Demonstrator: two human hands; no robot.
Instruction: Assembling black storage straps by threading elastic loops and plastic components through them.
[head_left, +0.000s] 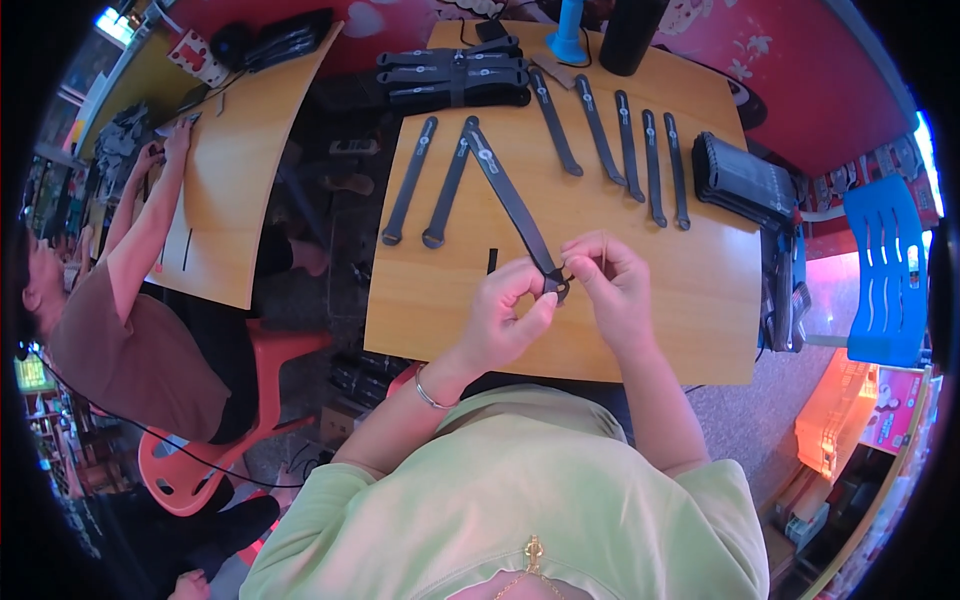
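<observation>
My left hand [510,315] is closed round the near end of a long, flat black strap [508,196] with rounded ends and pale printing. The strap slants away over the table, its far end resting against another black strap [452,187]. Close beside the held end, which shows a hole, my right hand [612,290] pinches thumb and fingers together. Something small and dark shows at those fingertips, too small to name. One more black strap [408,185] lies at the left, and several, such as this strap [600,130], lie spread out at the far right.
The wooden table [690,320] carries a bundle of black straps [455,75] at the back left and a black stack [745,180] at the right edge. A dark cylinder [632,38] and a blue stand [567,40] stand behind. Another person [150,330] works at the left table.
</observation>
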